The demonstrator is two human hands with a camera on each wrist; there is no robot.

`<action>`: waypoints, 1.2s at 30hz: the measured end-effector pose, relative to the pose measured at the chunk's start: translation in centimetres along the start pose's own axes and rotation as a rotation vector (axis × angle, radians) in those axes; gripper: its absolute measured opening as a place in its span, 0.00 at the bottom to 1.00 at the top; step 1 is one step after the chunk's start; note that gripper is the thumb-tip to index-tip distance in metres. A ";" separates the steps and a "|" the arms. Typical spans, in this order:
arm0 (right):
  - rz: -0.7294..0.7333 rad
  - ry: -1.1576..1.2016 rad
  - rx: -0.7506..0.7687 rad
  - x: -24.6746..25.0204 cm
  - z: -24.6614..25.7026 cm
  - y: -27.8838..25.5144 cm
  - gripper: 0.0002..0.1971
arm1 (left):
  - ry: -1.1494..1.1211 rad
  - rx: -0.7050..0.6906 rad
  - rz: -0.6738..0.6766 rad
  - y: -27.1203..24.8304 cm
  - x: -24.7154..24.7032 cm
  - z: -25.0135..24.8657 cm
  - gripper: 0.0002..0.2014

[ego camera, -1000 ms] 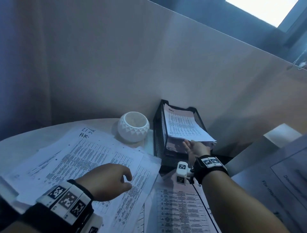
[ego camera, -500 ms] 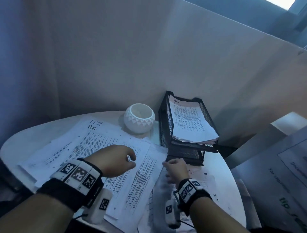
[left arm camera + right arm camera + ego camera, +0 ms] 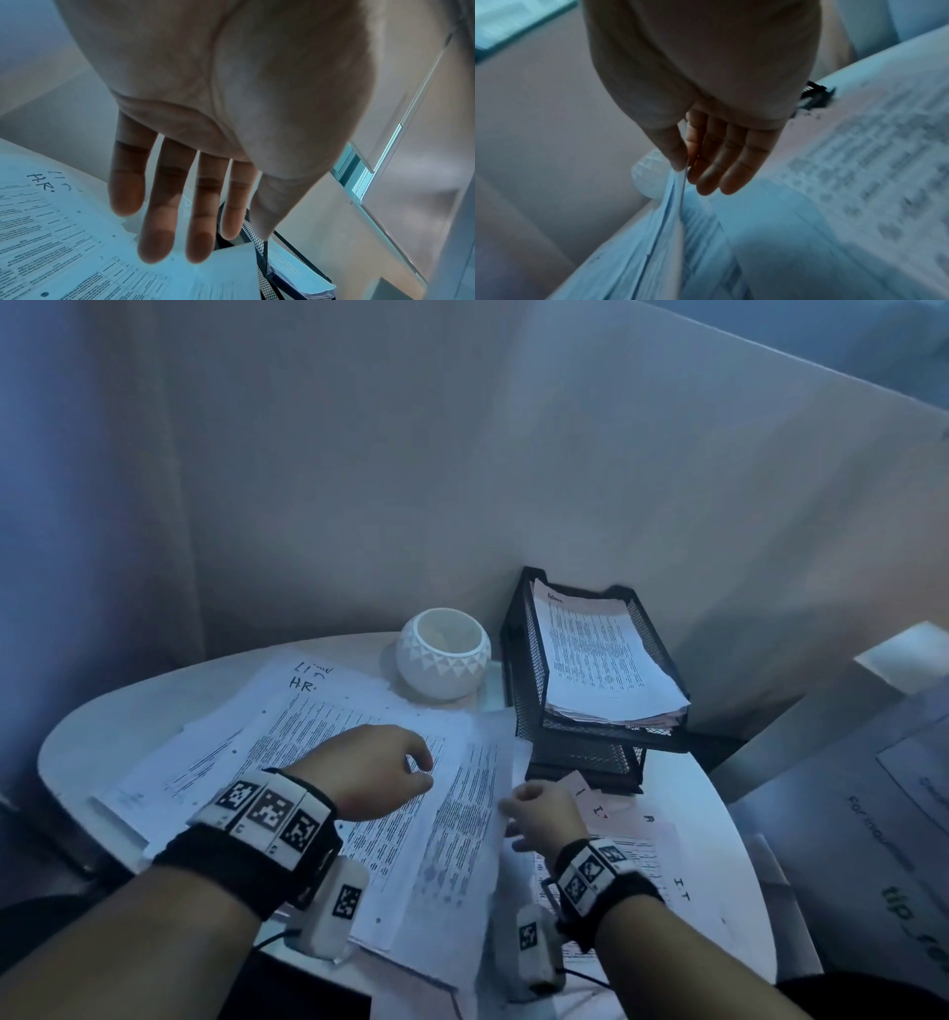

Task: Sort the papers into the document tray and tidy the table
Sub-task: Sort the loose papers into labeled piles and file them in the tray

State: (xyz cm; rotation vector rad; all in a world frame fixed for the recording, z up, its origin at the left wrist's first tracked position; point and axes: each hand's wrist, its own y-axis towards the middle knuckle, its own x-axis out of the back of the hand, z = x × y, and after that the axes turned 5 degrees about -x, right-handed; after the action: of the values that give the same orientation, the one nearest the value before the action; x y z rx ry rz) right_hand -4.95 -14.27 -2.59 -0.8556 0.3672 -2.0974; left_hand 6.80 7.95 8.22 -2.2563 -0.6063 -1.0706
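Printed papers [image 3: 328, 737] lie spread over the round white table [image 3: 87, 737]. My left hand [image 3: 421, 770] hovers over them with relaxed fingers [image 3: 154, 243], holding nothing. My right hand [image 3: 513, 814] pinches the right edge of the top sheets [image 3: 462, 819] between thumb and forefinger [image 3: 687, 168], and that edge [image 3: 662, 233] is lifted a little. More sheets marked "IT" [image 3: 637, 860] lie under the right wrist. The black mesh document tray [image 3: 529, 690] stands at the back right, a paper stack [image 3: 601, 660] in its top tier.
A white faceted pot [image 3: 442, 654] stands just left of the tray. A beige partition [image 3: 462, 480] closes off the back of the table. A grey box with printed text [image 3: 873, 814] sits off the table's right edge. Wrist-camera cables hang near the front edge.
My right hand has left the tray's paper stack, come back to the table and pinched the edge of the top sheets. The left hand has stayed over the papers.
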 end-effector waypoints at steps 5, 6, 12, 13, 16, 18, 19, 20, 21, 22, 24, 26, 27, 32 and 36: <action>0.014 0.231 0.216 4.8 1.9 -4.6 0.07 | -0.032 0.034 -0.054 0.0 0.0 -0.2 0.16; 0.009 0.280 0.255 5.9 2.0 -5.4 0.07 | -0.030 0.046 -0.069 -0.1 0.0 -0.4 0.20; 0.129 0.586 0.370 9.2 1.8 -6.6 0.04 | -0.406 -0.003 -0.180 0.5 -0.5 -2.6 0.32; 0.151 0.625 0.366 9.2 1.7 -6.5 0.05 | -0.509 -0.014 -0.214 0.9 -0.8 -2.9 0.26; 0.126 0.622 0.311 9.4 0.2 -5.0 0.05 | -0.567 0.017 -0.342 1.6 -1.1 -3.7 0.03; -0.012 0.532 0.209 10.0 -1.9 -3.1 0.02 | -0.529 0.013 -0.380 2.1 -1.4 -3.6 0.10; -0.110 0.470 0.128 10.7 -3.3 -2.0 0.03 | -0.507 0.018 -0.389 2.2 -1.6 -3.6 0.12; -0.217 0.400 0.035 11.7 -5.1 -0.6 0.05 | -0.478 0.027 -0.392 2.3 -1.6 -3.6 0.14; -0.308 0.329 -0.058 12.8 -6.9 0.5 0.07 | -0.449 0.039 -0.386 2.4 -1.8 -3.5 0.15; -0.368 0.237 -0.143 13.9 -8.5 1.3 0.10 | -0.426 0.053 -0.380 2.4 -1.9 -3.3 0.15; -0.400 0.009 -0.300 15.6 -11.8 2.3 0.15 | -0.404 0.066 -0.366 2.5 -2.0 -3.0 0.16; -0.394 -0.130 -0.398 16.2 -14.0 2.7 0.19 | -0.394 0.070 -0.349 2.7 -2.0 -2.7 0.15; -0.392 -0.134 -0.414 16.1 -14.8 2.8 0.20 | -0.383 0.073 -0.343 2.7 -2.0 -2.7 0.14; -0.348 -0.248 -0.462 14.5 -15.7 3.8 0.48 | -0.338 0.084 -0.325 3.0 -2.2 -2.5 0.15; -0.373 -0.347 -0.473 13.9 -14.8 3.4 0.49 | -0.303 0.088 -0.316 3.0 -2.3 -2.0 0.16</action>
State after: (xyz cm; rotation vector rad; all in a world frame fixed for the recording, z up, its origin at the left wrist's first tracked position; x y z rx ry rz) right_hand -19.16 -27.81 -8.90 -1.6483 0.5602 -2.1672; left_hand 6.18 4.07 6.56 -2.3122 -1.1438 -0.8248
